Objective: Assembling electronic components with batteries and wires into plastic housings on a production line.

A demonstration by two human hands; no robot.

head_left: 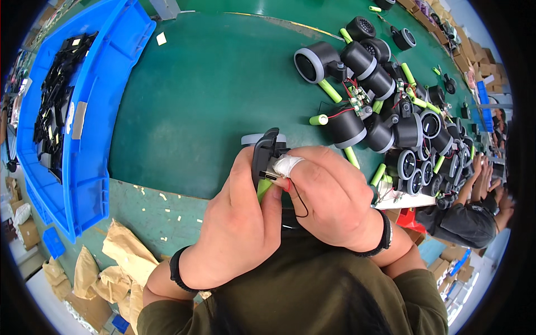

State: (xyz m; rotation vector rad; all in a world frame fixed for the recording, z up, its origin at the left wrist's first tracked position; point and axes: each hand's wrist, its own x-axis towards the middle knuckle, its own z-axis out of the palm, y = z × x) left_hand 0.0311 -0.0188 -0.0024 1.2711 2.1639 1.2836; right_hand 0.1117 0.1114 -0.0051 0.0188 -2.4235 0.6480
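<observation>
My left hand [237,220] is closed around a black plastic piece [261,153], held upright in front of my chest. Under my left thumb shows a lime-green battery cell [263,188]. A small metal port [270,176] sits at the lower part of the plastic piece. My right hand [335,192] is closed beside it, its fingertips pinched close to the port; what lies between them is hidden. White wrap [287,165] covers one right fingertip. A thin black wire [302,204] loops below that hand, with a bit of red by the fingers. Behind, a grey ring [251,139] is partly covered.
A blue bin [92,125] with black plastic parts [58,106] stands at the left. To the right, several black round housings [345,127] with green cells and wired boards crowd the green table [184,100]. Brown paper [128,248] lies at lower left. Other people [463,218] sit far right.
</observation>
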